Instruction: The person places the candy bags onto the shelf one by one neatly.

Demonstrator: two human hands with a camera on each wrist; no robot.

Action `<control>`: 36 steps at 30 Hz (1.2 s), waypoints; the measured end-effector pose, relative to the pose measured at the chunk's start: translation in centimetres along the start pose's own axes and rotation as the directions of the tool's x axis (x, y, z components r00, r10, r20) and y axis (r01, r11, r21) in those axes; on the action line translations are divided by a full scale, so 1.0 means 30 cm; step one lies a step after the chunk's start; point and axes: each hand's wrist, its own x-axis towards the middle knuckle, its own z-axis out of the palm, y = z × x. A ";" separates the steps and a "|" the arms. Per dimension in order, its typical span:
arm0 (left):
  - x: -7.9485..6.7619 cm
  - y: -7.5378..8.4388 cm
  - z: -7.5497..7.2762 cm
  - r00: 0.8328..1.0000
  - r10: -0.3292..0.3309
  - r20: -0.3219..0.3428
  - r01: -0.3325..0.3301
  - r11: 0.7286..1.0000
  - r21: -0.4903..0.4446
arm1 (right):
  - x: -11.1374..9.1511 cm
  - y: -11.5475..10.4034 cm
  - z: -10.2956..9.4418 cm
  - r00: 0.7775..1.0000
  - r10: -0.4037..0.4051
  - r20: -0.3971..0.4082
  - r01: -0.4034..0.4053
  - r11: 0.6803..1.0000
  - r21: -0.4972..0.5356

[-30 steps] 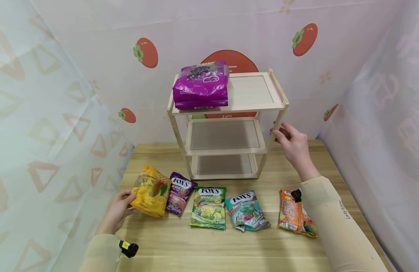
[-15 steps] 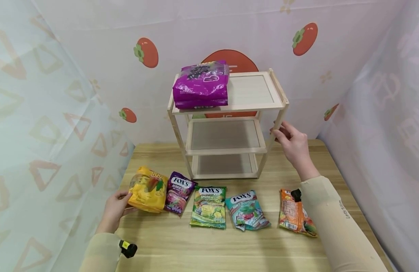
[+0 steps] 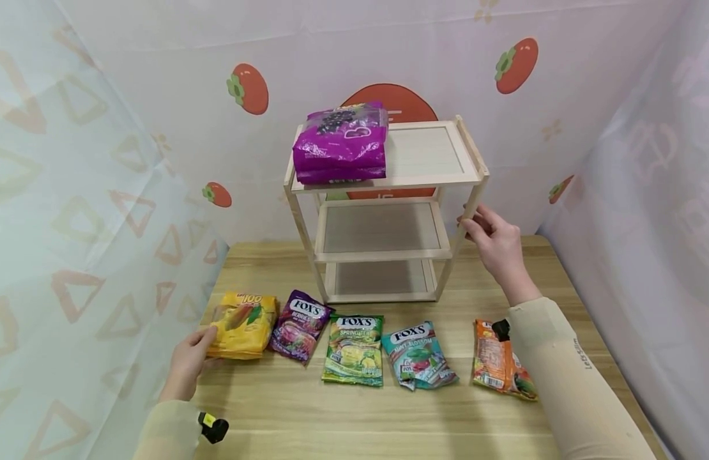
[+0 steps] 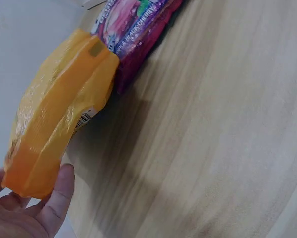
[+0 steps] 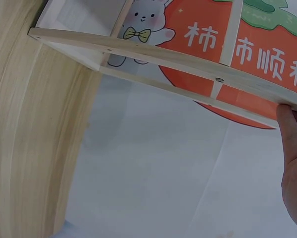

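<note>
My left hand [image 3: 188,358] pinches the left edge of a yellow bag of mango candy [image 3: 242,332] at the left of the table. In the left wrist view the thumb and fingers lie on either side of the bag's end, and it looks slightly tilted off the wood. Its right side is close to a purple Fox's berries candy bag [image 3: 301,329]. With thumb and fingers, my right hand [image 3: 497,241] grips the right front post of a three-tier wooden shelf [image 3: 383,257]. The right wrist view shows the thumb against that post; the other fingers are partly hidden.
A large purple grape candy bag [image 3: 343,144] lies on the top tier, at its left. In a row before the shelf are a green Fox's bag [image 3: 353,351], a teal Fox's bag [image 3: 419,356] and an orange bag [image 3: 494,364]. Printed cloth [image 3: 130,64] encloses the table.
The left hand has brought the yellow bag lower and to the left, turning its printed front more upright. More of the purple berries bag shows. The right hand stays on the shelf post.
</note>
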 end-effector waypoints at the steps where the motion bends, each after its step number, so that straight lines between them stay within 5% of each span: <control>1: 0.002 -0.006 0.001 1.000 0.003 0.002 -0.003 1.000 0.013 | 0.000 0.000 0.000 1.000 0.000 0.000 0.000 1.000 0.000; 14: 0.030 -0.039 0.003 0.999 -0.011 -0.039 0.017 0.986 0.165 | 0.003 0.002 0.002 1.000 -0.004 0.000 0.004 1.000 0.005; 27: 0.058 -0.062 0.022 0.995 -0.063 -0.073 0.064 0.998 0.013 | 0.003 0.011 0.006 1.000 -0.002 -0.001 0.002 1.000 0.010; 36: 0.055 -0.051 0.026 0.991 -0.116 -0.062 0.116 0.993 -0.001 | 0.003 0.007 0.005 1.000 -0.005 -0.004 0.005 1.000 0.012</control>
